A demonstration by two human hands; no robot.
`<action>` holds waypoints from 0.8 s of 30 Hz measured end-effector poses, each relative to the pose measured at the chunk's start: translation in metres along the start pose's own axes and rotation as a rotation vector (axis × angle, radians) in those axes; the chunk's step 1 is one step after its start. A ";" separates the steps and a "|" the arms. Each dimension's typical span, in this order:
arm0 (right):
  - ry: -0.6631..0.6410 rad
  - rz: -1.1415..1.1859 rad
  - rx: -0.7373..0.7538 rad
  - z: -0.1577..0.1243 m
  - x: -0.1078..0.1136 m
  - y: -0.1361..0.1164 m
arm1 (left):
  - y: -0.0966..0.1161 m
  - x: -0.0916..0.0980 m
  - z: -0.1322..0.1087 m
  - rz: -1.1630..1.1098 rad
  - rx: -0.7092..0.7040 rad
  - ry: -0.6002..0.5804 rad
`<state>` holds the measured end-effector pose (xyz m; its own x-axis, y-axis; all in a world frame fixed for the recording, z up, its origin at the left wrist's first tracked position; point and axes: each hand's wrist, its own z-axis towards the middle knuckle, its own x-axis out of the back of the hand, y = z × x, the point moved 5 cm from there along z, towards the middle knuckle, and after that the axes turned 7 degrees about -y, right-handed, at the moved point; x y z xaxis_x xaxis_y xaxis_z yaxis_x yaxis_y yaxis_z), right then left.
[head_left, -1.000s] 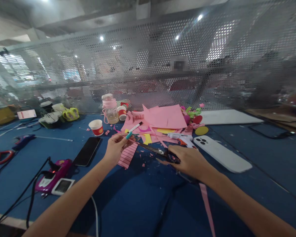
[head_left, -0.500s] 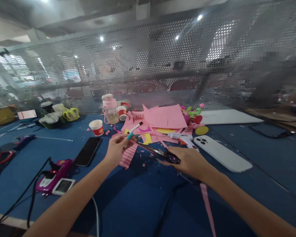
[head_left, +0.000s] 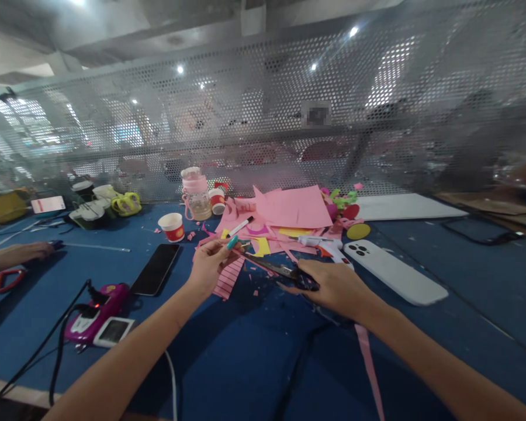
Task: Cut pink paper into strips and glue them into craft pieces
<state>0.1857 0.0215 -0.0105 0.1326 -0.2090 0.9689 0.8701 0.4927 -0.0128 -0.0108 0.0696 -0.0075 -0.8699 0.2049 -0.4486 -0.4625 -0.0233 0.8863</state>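
Note:
My left hand (head_left: 210,266) is closed in a pinch at the middle of the table, on a small piece of pink paper that its fingers mostly cover. A turquoise spot shows at the thumb tip. My right hand (head_left: 339,286) is wrapped round the handles of dark scissors (head_left: 274,267), whose blades point left and reach the left fingertips. Just under the left hand lies a pink paper with dark stripes (head_left: 228,279). From below the right wrist a pink paper strip (head_left: 368,368) hangs toward the near edge.
Behind my hands lie pink sheets (head_left: 293,207), a marker (head_left: 240,227) and a glue gun (head_left: 328,244). A white phone (head_left: 394,272) is at right; a black phone (head_left: 156,269), paper cup (head_left: 172,227), bottle (head_left: 196,196) and purple power strip (head_left: 97,316) are left. Another person's hand (head_left: 24,254) is far left.
Another person's hand has come in at the far left, over the dark tool there. My two hands and the scissors have barely moved.

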 end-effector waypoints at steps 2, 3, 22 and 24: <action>0.020 -0.013 0.004 0.000 0.000 0.000 | 0.000 0.001 0.000 -0.006 0.000 0.005; 0.032 -0.025 0.004 0.000 0.000 0.000 | -0.001 0.001 0.000 -0.010 0.001 0.011; -0.051 -0.074 -0.033 0.002 -0.007 -0.004 | -0.005 0.000 -0.001 -0.010 0.072 0.028; -0.055 -0.067 -0.041 0.002 -0.007 -0.005 | -0.005 0.000 -0.001 -0.013 0.084 0.044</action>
<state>0.1791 0.0223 -0.0167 0.0484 -0.1929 0.9800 0.8952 0.4436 0.0431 -0.0084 0.0684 -0.0122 -0.8717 0.1615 -0.4627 -0.4591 0.0611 0.8863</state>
